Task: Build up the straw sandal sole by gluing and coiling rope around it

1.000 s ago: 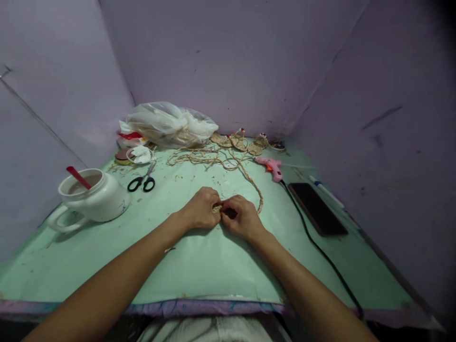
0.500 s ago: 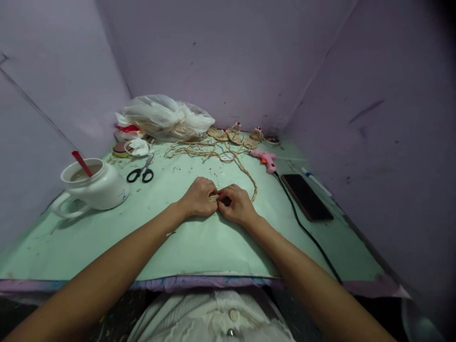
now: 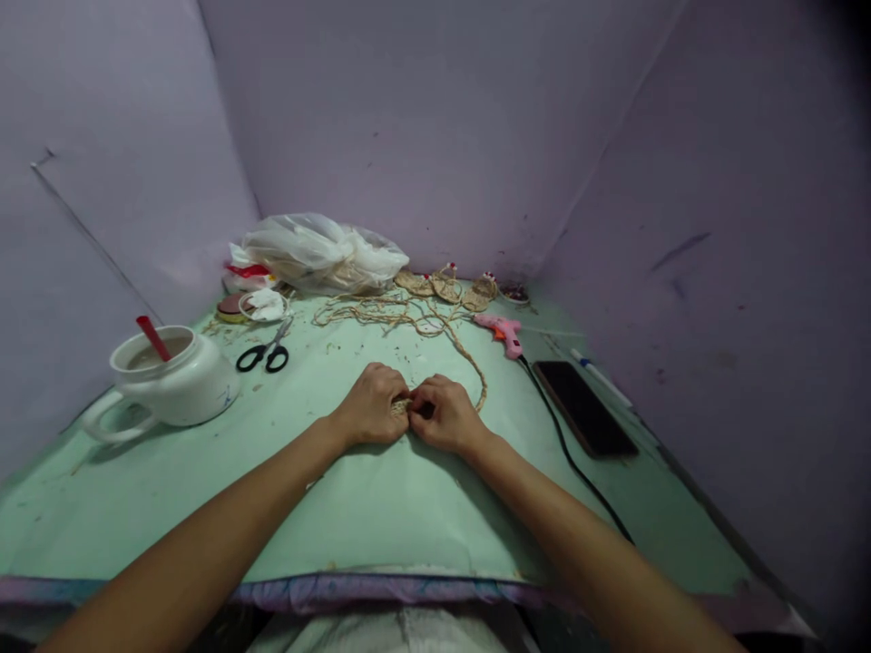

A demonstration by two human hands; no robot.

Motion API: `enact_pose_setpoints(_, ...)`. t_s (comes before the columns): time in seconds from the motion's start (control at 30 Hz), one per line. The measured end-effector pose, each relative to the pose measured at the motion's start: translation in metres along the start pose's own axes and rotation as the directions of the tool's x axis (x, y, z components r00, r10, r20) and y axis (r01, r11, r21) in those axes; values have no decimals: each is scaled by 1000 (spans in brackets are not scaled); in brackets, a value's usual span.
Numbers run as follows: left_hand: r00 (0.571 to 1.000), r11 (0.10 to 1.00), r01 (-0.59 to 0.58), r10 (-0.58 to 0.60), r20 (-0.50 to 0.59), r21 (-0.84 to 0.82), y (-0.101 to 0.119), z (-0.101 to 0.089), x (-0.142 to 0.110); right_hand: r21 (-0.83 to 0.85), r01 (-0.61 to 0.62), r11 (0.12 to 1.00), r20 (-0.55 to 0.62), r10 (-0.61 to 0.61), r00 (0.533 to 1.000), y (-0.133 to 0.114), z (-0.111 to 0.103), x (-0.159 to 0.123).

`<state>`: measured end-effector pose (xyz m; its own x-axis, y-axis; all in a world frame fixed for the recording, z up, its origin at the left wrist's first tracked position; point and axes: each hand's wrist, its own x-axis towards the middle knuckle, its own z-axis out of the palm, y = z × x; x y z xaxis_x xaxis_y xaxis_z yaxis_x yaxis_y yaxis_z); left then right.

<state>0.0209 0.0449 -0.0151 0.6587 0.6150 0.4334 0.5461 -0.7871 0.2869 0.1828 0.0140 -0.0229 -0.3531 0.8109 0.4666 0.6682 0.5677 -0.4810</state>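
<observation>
My left hand (image 3: 373, 408) is closed around a small piece of woven straw braid (image 3: 400, 408), most of it hidden by the fingers. Touching it, my right hand (image 3: 445, 414) pinches at the same piece with thumb and fingertips. From behind the right hand a braided straw cord (image 3: 472, 356) curves up and back across the table. It runs into a loose tangle of straw strands (image 3: 371, 311) farther off.
Left stand a white mug (image 3: 194, 390) with a red stick and black-handled scissors (image 3: 264, 355). Behind lie a white plastic bag (image 3: 327, 254) and several woven straw pieces (image 3: 446, 286) with beads. Right are a pink glue gun (image 3: 502, 333), its black cable, a phone (image 3: 585, 408) and a pen (image 3: 602, 377).
The whole scene sits slightly lower in view, as the camera has tilted up. Both hands stay together on the straw braid, with only slight finger movement.
</observation>
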Motion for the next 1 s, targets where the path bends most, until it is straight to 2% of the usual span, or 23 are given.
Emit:
enact_pose_setpoints(0.2,1000,1000,1,-1,20,-5,0,0,1,-35,-46,998,-52,44,998,-3,4,-7)
enact_pose_setpoints(0.53,999,1000,9,-9,30,18,2,-1,1,-43,-14,999,-50,12,999,-1,5,-5)
enact_pose_setpoints(0.77,1000,999,-24,24,17,23,2,-2,0,-93,30,995,55,-25,998,3,-4,5)
enact_pose_setpoints(1.0,999,999,-34,34,11,12,1,-2,1,-144,12,989,118,6,993,2,-7,9)
